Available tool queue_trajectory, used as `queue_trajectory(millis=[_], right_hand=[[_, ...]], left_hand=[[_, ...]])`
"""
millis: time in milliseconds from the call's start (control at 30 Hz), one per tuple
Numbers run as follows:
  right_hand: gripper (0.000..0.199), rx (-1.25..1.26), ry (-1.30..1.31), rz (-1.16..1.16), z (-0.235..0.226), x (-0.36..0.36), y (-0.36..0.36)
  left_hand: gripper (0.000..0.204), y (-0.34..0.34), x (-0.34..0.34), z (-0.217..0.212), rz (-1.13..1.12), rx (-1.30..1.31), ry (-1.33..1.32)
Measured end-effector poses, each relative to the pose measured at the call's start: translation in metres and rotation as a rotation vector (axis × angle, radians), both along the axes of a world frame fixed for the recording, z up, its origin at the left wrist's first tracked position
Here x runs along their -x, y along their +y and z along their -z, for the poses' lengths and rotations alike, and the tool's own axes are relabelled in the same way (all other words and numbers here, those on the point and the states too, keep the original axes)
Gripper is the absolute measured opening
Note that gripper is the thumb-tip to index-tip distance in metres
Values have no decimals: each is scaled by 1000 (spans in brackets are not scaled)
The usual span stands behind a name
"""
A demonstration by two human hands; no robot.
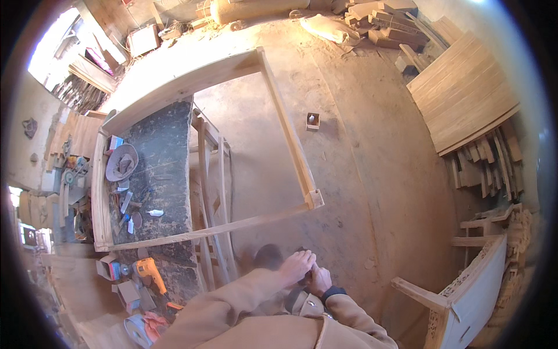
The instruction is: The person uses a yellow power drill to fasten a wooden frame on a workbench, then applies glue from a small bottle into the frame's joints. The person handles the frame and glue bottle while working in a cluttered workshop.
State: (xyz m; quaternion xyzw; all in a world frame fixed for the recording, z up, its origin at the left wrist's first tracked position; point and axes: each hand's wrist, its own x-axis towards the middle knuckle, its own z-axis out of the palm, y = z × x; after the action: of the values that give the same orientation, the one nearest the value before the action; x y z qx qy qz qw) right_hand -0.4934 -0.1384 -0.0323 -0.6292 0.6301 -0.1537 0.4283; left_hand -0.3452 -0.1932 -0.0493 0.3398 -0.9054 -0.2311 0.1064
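Close in front of my chest, my two hands are together. My left hand [295,268] is closed, its fingers bent round a small dark thing that I cannot make out. My right hand [318,280], with a dark band at its wrist, is closed against the same spot; its fingers touch the left ones. Most of what they hold is hidden. Ahead and to the left, a large rectangular wooden frame [285,125] lies partly on a worn dark workbench [163,157], apart from my hands. Its right end juts out past the bench.
On the bench are a brimmed hat [122,163], a white bottle [155,213] and small tools. Nearer stands an orange power drill [150,272] among small boxes. A small box [313,121] sits on the floor. Wood panels [465,93] and a pale wooden furniture piece [474,291] stand right.
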Motion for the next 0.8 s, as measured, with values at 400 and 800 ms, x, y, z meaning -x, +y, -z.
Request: queue_trajectory(millis=[400,800], right_hand=[[18,58,21,100,52,89,-77],[33,-159,191,-231,74,181,-264]], left_hand=[[50,-131,97,-31,-206,204,224],[80,-295,93,-14,-1100,41,70]])
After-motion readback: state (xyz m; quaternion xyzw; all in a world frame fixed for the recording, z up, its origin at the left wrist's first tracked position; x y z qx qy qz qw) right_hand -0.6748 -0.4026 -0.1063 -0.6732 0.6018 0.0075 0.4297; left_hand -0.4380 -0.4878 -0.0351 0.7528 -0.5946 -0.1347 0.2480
